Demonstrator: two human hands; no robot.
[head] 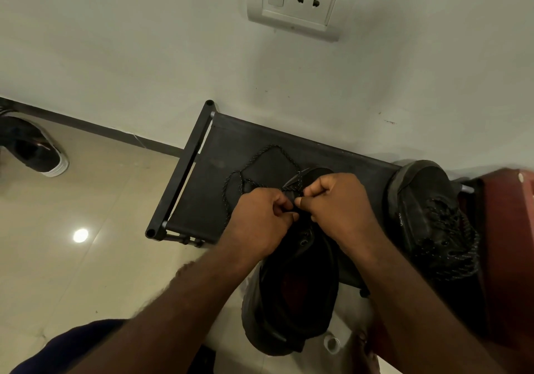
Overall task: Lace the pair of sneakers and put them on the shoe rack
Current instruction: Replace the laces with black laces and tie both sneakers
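The shoe rack is set against the far wall, below the wall socket. One sneaker is laid over the rack's near edge. Its lace is spread on the rack's left part and pinched by the left hand and right hand, side by side. The second sneaker is placed at the rack's right end.

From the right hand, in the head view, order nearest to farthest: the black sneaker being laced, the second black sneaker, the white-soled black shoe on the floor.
1. Black sneaker being laced: right hand pinches its speckled black lace.
2. Second black sneaker: just to the right.
3. White-soled black shoe: far left on the floor.
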